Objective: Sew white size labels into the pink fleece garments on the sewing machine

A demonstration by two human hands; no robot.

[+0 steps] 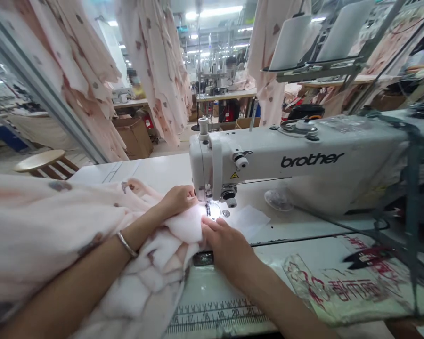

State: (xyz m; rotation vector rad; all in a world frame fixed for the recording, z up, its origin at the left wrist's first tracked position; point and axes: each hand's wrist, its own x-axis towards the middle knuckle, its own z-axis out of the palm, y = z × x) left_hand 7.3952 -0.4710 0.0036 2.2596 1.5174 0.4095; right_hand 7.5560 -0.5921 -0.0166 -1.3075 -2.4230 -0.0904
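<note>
The left hand, near the centre of the frame, lies on the fabric with its fingers curled loosely over a fold, pressing it down just left of the needle; it is not clenched around anything. A thin bracelet sits on that wrist. The right hand, just below centre, rests flat and spread, palm down, its fingertips on the fabric's edge right beside the needle.

The fabric is soft, pale pink and white with scattered small dark spots. It fills the lower left of the frame in a thick bunch, draped over the left forearm, and narrows to a bright, lit edge under the needle.

The white sewing machine runs across the middle right of the frame and bears the word "brother" in black, with a small yellow warning triangle nearer its head. A ruler strip at the bottom centre of the table shows 16, 17, 18, 19, 20 and 21. A plastic bag at the lower right carries red writing that cannot be read.
</note>
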